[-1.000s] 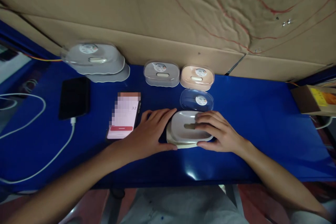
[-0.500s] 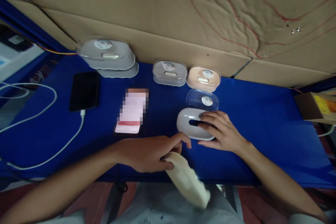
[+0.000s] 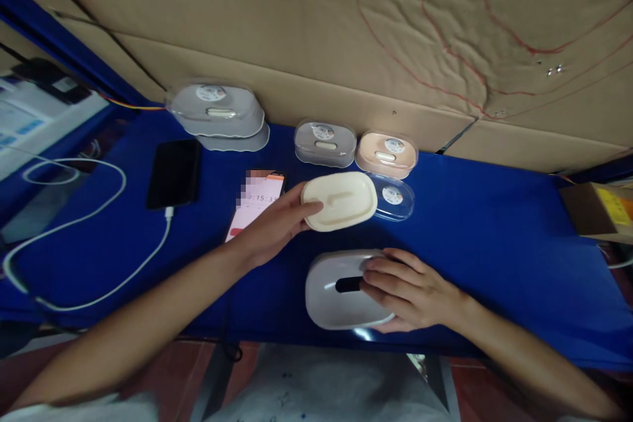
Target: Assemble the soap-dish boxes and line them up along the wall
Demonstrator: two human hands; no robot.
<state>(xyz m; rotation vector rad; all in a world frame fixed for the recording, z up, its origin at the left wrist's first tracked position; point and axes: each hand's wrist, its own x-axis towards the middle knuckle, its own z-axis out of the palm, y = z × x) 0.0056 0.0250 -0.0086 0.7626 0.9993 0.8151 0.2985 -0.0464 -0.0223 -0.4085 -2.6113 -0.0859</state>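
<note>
My left hand (image 3: 277, 227) grips a cream oval plastic tray (image 3: 349, 204) by its left end, thumb on the inner face, raised above the table. Its shallow inside, with a small raised mark, faces me. Below it, my right hand (image 3: 413, 290) is closed around the right end of a light grey oval plastic shell (image 3: 321, 303) with a dark slot in its middle. That shell is near the table's front edge, tilted towards me. A clear oval lid (image 3: 399, 208) with a round sticker lies behind the cream tray, which partly covers it.
Lidded oval boxes in grey (image 3: 325, 153) and peach (image 3: 388, 161) stand along the cardboard wall (image 3: 277, 33). More grey boxes (image 3: 222, 119) are stacked left. A lit phone (image 3: 254, 201), a black device (image 3: 173, 175) on a white cable (image 3: 148, 270) and a carton (image 3: 588, 211) share the blue table.
My left hand has lifted the cream tray from the table's front edge up and forward, turning its inside towards me. My right hand has brought the grey shell nearer me, away from the clear lid.
</note>
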